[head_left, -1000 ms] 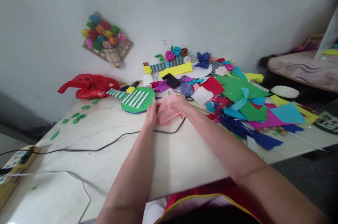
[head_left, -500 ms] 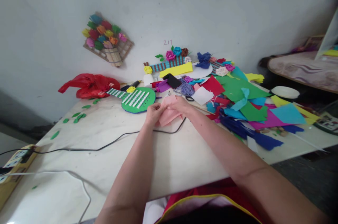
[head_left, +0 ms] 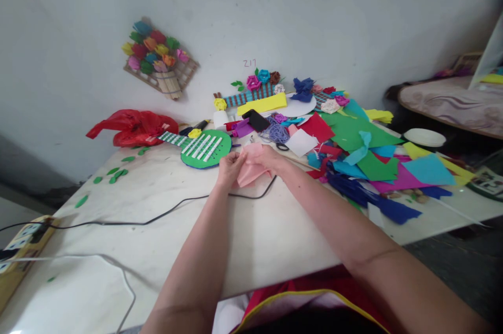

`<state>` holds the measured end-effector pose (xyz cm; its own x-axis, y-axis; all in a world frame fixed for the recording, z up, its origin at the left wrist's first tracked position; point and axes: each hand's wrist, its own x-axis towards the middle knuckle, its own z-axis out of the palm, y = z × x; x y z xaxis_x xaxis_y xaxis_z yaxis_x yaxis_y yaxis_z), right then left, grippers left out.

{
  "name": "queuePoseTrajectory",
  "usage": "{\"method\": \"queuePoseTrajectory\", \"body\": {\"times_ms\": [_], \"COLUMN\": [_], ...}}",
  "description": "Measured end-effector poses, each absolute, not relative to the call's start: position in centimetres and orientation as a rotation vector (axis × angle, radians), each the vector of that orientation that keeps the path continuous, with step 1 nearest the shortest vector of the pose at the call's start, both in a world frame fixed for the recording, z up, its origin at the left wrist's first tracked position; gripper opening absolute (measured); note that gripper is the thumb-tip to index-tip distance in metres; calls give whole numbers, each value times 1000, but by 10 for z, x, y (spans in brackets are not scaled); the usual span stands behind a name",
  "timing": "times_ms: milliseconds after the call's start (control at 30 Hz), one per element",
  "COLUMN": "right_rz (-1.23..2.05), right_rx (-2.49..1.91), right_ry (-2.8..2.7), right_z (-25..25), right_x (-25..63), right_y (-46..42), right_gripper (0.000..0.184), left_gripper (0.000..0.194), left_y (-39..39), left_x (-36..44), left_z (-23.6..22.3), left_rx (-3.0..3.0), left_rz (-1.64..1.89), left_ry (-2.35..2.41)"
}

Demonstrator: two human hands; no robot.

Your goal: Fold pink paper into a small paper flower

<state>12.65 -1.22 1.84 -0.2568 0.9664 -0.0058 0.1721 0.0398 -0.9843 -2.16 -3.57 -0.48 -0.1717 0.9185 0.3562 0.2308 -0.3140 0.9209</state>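
Note:
A piece of pink crepe paper (head_left: 251,170) is held up between both hands above the white table. My left hand (head_left: 230,167) pinches its left edge. On the other side my right hand (head_left: 268,158) is closed on the upper right of the sheet, its fingertips partly behind the paper. Just left of my left hand lies a green paper guitar (head_left: 210,149) with white strips across it. Black-handled scissors (head_left: 282,147) and a thin stick (head_left: 302,164) lie beyond my right hand.
Colourful paper sheets (head_left: 361,135) pile up at the right, near a blue crepe strip (head_left: 373,197). A black cable (head_left: 168,212) crosses the table. A power strip (head_left: 27,250) sits at the left edge, a red plastic bag (head_left: 137,129) against the wall.
My fingers have shifted slightly on the pink crepe paper, and a bit more of its top edge shows between the hands. Everything else stays in place.

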Motion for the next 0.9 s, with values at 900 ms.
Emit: {"method": "queuePoseTrajectory", "body": {"times_ms": [900], "right_rz": [1280], "right_rx": [-1219], "right_ry": [-1618], "right_z": [29], "right_x": [124], "right_y": [-20], "right_gripper": [27], "left_gripper": [33], "left_y": [-40], "left_x": [-17], "left_z": [5], "left_rx": [1446], "left_rz": [1638], "left_ry": [1371]}}
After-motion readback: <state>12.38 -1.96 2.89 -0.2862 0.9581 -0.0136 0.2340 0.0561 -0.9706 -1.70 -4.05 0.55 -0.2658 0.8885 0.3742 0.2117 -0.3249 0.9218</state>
